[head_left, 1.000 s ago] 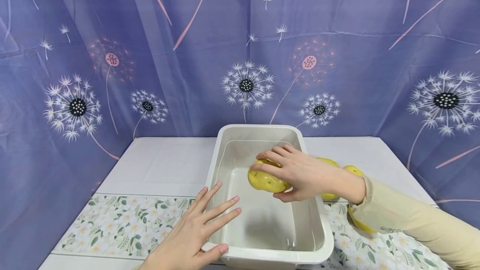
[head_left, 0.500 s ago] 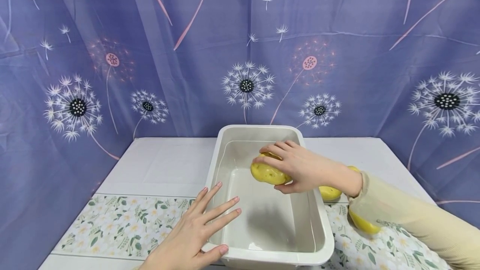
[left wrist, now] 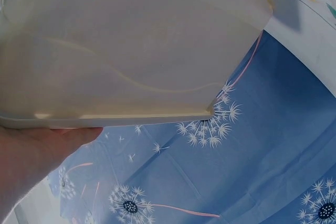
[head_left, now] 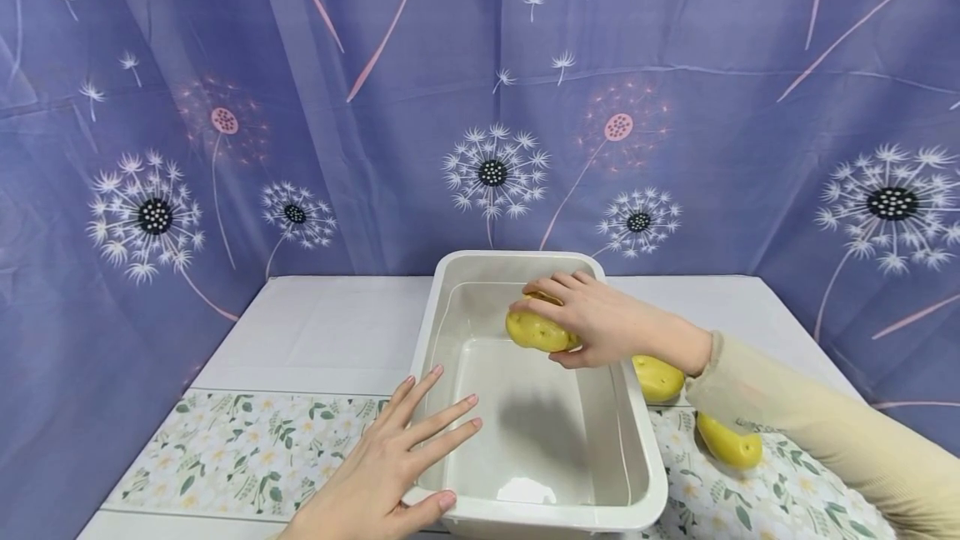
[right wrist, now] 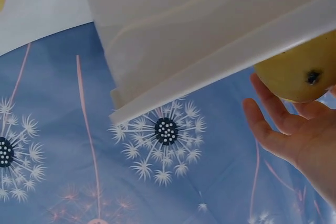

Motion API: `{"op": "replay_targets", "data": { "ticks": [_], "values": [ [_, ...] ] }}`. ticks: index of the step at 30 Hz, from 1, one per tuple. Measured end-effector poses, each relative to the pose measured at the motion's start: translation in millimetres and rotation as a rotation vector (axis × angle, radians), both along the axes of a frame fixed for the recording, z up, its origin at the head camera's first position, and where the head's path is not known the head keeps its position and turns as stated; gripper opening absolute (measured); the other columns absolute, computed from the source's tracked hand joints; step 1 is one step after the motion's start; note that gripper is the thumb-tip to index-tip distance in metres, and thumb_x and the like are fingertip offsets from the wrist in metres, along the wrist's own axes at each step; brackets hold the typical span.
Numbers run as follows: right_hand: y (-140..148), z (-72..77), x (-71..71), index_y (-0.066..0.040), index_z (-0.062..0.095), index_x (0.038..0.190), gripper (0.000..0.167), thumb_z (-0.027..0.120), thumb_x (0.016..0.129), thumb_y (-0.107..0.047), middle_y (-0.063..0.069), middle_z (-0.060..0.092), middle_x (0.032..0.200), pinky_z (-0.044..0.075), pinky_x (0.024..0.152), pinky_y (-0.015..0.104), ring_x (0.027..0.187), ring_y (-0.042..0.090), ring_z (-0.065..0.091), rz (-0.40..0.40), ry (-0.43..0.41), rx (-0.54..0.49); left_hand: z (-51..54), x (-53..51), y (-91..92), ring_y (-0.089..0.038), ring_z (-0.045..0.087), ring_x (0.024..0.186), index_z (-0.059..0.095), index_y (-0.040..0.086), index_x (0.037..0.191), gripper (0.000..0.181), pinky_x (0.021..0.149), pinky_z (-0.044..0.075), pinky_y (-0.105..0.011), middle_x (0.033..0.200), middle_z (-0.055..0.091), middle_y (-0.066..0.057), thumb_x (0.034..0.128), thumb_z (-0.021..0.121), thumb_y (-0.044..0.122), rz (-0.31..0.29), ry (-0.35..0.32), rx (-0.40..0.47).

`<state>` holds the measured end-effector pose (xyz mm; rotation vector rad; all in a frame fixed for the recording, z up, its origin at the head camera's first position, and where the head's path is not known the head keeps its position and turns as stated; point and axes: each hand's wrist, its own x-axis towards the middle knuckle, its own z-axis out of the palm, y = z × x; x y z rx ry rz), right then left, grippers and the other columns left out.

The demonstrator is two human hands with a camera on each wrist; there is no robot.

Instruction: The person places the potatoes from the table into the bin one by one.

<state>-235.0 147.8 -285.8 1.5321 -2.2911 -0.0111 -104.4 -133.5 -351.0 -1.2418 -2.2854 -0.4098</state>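
Note:
In the head view my right hand (head_left: pixel 600 319) grips a yellow potato (head_left: pixel 538 330) from above, fingers over its top and thumb beneath. It hangs over the right part of a pale rectangular basin (head_left: pixel 652 482). The right wrist view shows the same potato (right wrist: pixel 299 72), with a dark spot, partly hidden by the basin's rim (right wrist: pixel 226 66). My left hand (head_left: pixel 382 465) lies with spread, straight fingers across the basin's near left rim, its thumb by the near corner. Only part of that hand (left wrist: pixel 39 156) appears in the left wrist view, below the rim.
Right of the basin lie two more yellow potatoes, one (head_left: pixel 657 379) against its side and one (head_left: pixel 729 442) nearer me on the floral cloth strip (head_left: pixel 247 448). A white table (head_left: pixel 345 327) carries everything. A blue dandelion-print curtain (head_left: pixel 390 148) stands close behind the basin.
My right hand has moved the potato slightly up and away from me over the basin. More of the potatoes on the right shows from behind the sleeve. The left hand has stayed in place.

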Motion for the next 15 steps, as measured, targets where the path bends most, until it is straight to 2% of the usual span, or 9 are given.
{"op": "replay_targets", "data": {
  "ticks": [15],
  "values": [
    [2,-0.6,-18.3,-0.018,0.048,0.124,0.066,0.071,0.064,-0.036,0.006,0.052,0.115,0.043,0.085,0.045,0.103,0.024,0.051,-0.044,-0.026,0.007,-0.5,-0.3,0.2,-0.035,0.018,0.136,0.04,0.021,0.135,0.049,0.113,-0.004,-0.033,0.141,0.038,0.003,0.0928,0.03,0.045,-0.003,0.003,0.001]
  ]
}}
